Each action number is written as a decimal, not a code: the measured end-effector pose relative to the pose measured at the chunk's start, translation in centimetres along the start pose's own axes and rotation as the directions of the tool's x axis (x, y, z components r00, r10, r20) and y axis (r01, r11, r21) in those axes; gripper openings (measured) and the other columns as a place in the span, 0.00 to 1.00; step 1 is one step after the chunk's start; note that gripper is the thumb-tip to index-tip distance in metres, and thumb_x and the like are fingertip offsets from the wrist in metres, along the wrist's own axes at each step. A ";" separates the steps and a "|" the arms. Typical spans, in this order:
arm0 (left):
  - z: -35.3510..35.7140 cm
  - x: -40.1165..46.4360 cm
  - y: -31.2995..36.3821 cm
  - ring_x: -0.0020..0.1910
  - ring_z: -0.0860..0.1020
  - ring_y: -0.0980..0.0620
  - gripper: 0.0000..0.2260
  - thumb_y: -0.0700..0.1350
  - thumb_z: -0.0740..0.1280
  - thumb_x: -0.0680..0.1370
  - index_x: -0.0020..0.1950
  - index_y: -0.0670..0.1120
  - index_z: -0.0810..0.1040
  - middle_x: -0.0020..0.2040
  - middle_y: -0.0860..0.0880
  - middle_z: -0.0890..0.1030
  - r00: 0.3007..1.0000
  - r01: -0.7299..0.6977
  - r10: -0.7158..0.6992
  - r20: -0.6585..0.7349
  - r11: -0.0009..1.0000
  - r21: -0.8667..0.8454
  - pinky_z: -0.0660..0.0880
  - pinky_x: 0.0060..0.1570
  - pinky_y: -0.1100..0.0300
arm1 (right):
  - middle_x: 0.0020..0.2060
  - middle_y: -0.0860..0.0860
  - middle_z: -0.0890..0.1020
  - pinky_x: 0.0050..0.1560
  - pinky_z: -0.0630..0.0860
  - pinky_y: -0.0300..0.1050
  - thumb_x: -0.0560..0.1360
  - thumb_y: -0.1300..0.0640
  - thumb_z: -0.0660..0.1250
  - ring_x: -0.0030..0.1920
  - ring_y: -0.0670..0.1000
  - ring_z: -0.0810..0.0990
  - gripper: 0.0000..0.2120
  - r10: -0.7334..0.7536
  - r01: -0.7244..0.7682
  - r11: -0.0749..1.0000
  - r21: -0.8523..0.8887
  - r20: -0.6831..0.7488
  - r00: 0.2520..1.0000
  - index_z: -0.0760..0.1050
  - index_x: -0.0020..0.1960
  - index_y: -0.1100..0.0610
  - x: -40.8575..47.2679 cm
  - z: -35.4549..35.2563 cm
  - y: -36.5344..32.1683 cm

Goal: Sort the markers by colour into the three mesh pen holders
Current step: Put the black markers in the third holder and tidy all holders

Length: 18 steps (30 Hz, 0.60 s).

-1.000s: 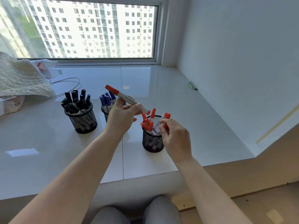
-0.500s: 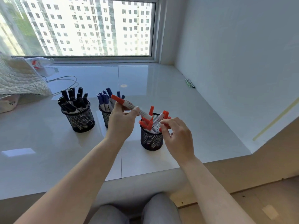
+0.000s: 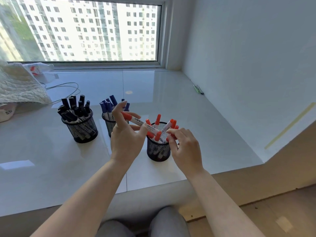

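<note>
1. Left hand (image 3: 125, 142): pinching red marker (image 3: 139, 123) at mid-barrel, slanted down toward right holder (image 3: 158, 150).
2. Right hand (image 3: 185, 147): fingertips curled round red-capped markers (image 3: 171, 125) standing in that holder.

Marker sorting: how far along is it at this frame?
Nearly finished. Black markers fill the left holder, blue markers the middle one. The left hand holds a red marker angled toward the red holder, where the right hand pinches red markers. No loose markers are visible; that one remains.
</note>
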<state>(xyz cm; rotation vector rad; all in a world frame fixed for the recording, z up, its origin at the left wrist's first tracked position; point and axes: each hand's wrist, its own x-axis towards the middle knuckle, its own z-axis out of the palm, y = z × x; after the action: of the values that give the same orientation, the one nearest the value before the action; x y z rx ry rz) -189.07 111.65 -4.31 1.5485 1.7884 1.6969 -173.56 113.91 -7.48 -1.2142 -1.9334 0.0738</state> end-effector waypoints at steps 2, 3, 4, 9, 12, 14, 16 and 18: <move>0.0 0.0 -0.2 0.34 0.78 0.63 0.23 0.43 0.68 0.74 0.62 0.53 0.61 0.42 0.58 0.74 1.000 -0.020 0.019 0.014 0.997 0.073 0.75 0.34 0.60 | 0.41 0.52 0.82 0.40 0.71 0.37 0.73 0.61 0.68 0.41 0.52 0.78 0.07 -0.004 0.004 1.000 0.000 0.008 1.000 0.80 0.50 0.59 0.0 0.0 0.0; 0.0 0.0 -0.2 0.36 0.77 0.64 0.20 0.43 0.68 0.74 0.62 0.53 0.62 0.41 0.58 0.75 0.999 -0.048 0.046 0.022 0.993 0.110 0.76 0.35 0.58 | 0.41 0.52 0.82 0.40 0.71 0.37 0.73 0.61 0.68 0.42 0.51 0.79 0.07 -0.002 0.002 1.000 0.002 0.011 1.000 0.80 0.50 0.59 0.0 0.0 0.0; 0.1 0.0 -0.2 0.37 0.77 0.62 0.19 0.43 0.67 0.75 0.62 0.52 0.64 0.41 0.57 0.75 0.996 -0.086 0.082 0.039 0.987 0.138 0.76 0.36 0.56 | 0.41 0.52 0.82 0.41 0.71 0.37 0.73 0.60 0.68 0.42 0.52 0.79 0.07 0.000 0.000 1.000 0.005 0.012 1.000 0.80 0.50 0.59 0.0 -0.1 0.0; 0.7 -0.6 -0.4 0.42 0.76 0.53 0.15 0.39 0.63 0.77 0.62 0.50 0.68 0.44 0.56 0.75 0.972 -0.206 0.181 0.149 0.964 0.166 0.77 0.42 0.49 | 0.41 0.52 0.82 0.38 0.73 0.39 0.73 0.61 0.68 0.41 0.53 0.78 0.07 -0.038 0.038 0.999 -0.027 0.003 0.999 0.80 0.50 0.60 -0.3 0.1 -0.3; 1.3 -1.1 -0.5 0.42 0.77 0.49 0.12 0.39 0.61 0.78 0.61 0.46 0.70 0.44 0.54 0.75 0.956 -0.245 0.204 0.212 0.951 0.188 0.77 0.41 0.49 | 0.41 0.53 0.82 0.40 0.74 0.41 0.74 0.61 0.67 0.43 0.53 0.78 0.08 -0.021 0.021 1.000 -0.015 -0.003 1.000 0.80 0.52 0.60 -0.3 0.1 -0.3; 1.5 -1.1 -0.6 0.45 0.76 0.47 0.12 0.39 0.62 0.77 0.60 0.45 0.71 0.44 0.53 0.77 0.946 -0.265 0.208 0.249 0.938 0.225 0.74 0.43 0.53 | 0.41 0.53 0.82 0.41 0.74 0.41 0.74 0.61 0.65 0.43 0.54 0.78 0.09 -0.010 0.010 1.000 -0.004 -0.004 1.000 0.79 0.53 0.60 -0.4 0.1 -0.2; 1.8 -1.2 -0.8 0.48 0.75 0.47 0.11 0.40 0.61 0.78 0.60 0.46 0.72 0.45 0.50 0.81 0.929 -0.309 0.220 0.298 0.905 0.293 0.70 0.44 0.55 | 0.41 0.53 0.82 0.41 0.74 0.42 0.75 0.61 0.65 0.43 0.54 0.78 0.09 -0.003 0.003 1.000 0.001 -0.002 1.000 0.79 0.53 0.60 -0.5 0.2 -0.2; 2.0 -1.5 -1.2 0.51 0.73 0.48 0.11 0.45 0.58 0.79 0.59 0.47 0.74 0.46 0.51 0.82 0.919 -0.331 0.221 0.327 0.883 0.333 0.70 0.46 0.54 | 0.41 0.53 0.82 0.43 0.73 0.40 0.75 0.61 0.64 0.43 0.53 0.78 0.10 0.006 -0.006 1.000 0.009 -0.003 1.000 0.79 0.54 0.61 -0.6 0.1 -0.2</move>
<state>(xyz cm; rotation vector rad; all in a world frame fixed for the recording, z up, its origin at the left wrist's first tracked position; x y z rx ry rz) -187.57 111.92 -6.58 2.1811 1.8921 1.1832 -173.66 113.44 -7.84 -1.2137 -1.9249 0.0845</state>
